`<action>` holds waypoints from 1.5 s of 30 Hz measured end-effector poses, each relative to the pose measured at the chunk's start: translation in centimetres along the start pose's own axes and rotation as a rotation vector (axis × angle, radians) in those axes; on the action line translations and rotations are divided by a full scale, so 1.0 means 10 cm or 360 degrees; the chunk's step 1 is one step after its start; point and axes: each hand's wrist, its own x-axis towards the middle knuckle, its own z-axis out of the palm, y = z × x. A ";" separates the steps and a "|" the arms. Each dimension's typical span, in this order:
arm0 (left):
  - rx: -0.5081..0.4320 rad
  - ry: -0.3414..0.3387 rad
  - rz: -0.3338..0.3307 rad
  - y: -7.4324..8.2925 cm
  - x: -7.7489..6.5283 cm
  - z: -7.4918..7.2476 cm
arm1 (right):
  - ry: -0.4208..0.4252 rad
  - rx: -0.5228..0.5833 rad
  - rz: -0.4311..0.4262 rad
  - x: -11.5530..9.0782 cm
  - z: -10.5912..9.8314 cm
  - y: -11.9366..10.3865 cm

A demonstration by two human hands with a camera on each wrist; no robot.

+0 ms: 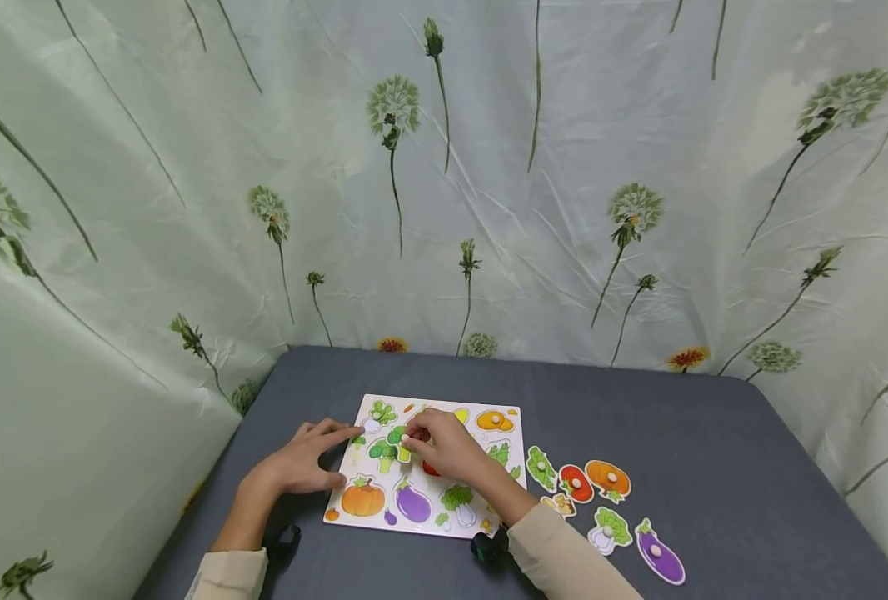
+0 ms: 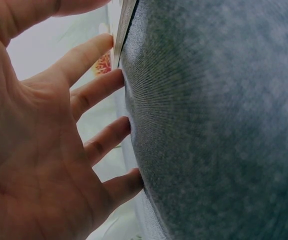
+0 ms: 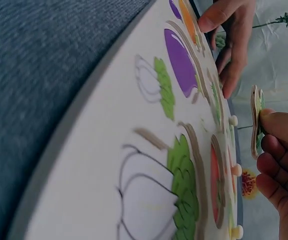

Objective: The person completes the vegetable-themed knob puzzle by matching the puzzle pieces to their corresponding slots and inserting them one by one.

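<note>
A white puzzle board (image 1: 372, 523) with printed vegetables lies on the table. My right hand (image 1: 444, 442) pinches a broccoli puzzle piece (image 1: 396, 435) by its knob, over the board beside the printed broccoli (image 1: 383, 453). In the right wrist view, the broccoli piece (image 3: 255, 122) appears edge-on, raised off the board, between thumb and fingers. At the board's left side is my left hand (image 1: 301, 461), fingers spread, with the index fingertip and thumb at the edge. The left wrist view shows this hand's (image 2: 39, 135) other fingertips against the tablecloth.
Right of the board lie loose knobbed pieces: a green leafy one (image 1: 541, 468), a tomato (image 1: 576, 483), a pumpkin (image 1: 607, 481), a leafy cabbage (image 1: 611, 531) and an eggplant (image 1: 660, 552). An orange piece (image 1: 494, 420) sits in the board. A flowered curtain (image 1: 534, 250) hangs behind the grey table.
</note>
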 end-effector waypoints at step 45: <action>0.0029 0.0025 0.0000 0.02 0.01 0.00 | -0.0062 -0.0247 0.0084 0.19 0.39 -0.03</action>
